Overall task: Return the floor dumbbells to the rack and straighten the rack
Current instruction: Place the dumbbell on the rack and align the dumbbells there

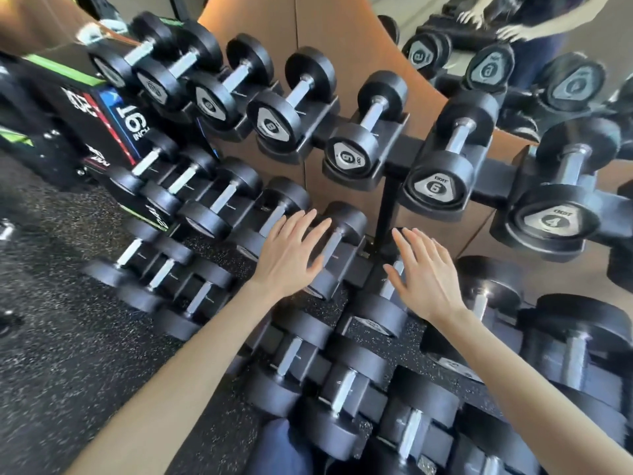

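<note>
Straightening, I judge: the dumbbells [346, 217] sit in the rack [388, 200]. My left hand [291, 258] and right hand [426, 274] are flat over its middle row, fingers [409, 245] spread, holding nothing. Next I'd square any crooked one.

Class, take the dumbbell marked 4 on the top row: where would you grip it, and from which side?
Grip the dumbbell by its steel handle, from above. Its heads sit in a cradle that blocks the underside, while the narrow handle between them lies bare, facing up.
</note>
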A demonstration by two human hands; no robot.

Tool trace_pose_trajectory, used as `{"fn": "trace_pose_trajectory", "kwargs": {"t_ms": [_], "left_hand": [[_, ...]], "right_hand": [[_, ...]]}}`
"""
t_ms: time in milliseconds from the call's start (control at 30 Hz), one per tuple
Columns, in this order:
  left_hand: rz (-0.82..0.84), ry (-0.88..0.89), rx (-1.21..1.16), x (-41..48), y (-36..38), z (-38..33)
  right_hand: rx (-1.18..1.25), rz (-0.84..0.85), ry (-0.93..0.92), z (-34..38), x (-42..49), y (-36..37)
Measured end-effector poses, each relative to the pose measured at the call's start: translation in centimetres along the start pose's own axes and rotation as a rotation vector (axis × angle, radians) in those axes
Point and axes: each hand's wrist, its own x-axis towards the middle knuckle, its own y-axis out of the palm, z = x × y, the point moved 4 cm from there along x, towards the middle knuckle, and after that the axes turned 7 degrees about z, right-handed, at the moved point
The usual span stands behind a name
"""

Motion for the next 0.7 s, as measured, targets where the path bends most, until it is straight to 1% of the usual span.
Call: {"fn": "trace_pose_trajectory", "kwargs": {"t_ms": [133, 333, 500, 700], "left_hand": [[-0.025, 0.019, -0.013, 1.5, -0.7, 0.4], [-0.032, 0.066, -0.043, 4.7, -0.5, 2.7], [-0.043, 0.159, -0.043, 8.2, 0.8, 7.1], [0.009, 0.298, -0.071, 14.5, 2.4, 13.1]], "right_hand": [[-0.008, -0.01, 0.008, 0.2, 0.8, -1.0], [-0.029, -0.003, 0.071, -0.1, 3.3, -1.2], [-0.058, 0.009, 0.129, 1.4, 7.7, 0.2], [-0.017, -0.058, 0.253, 3.4, 14.6, 0.7]]}}
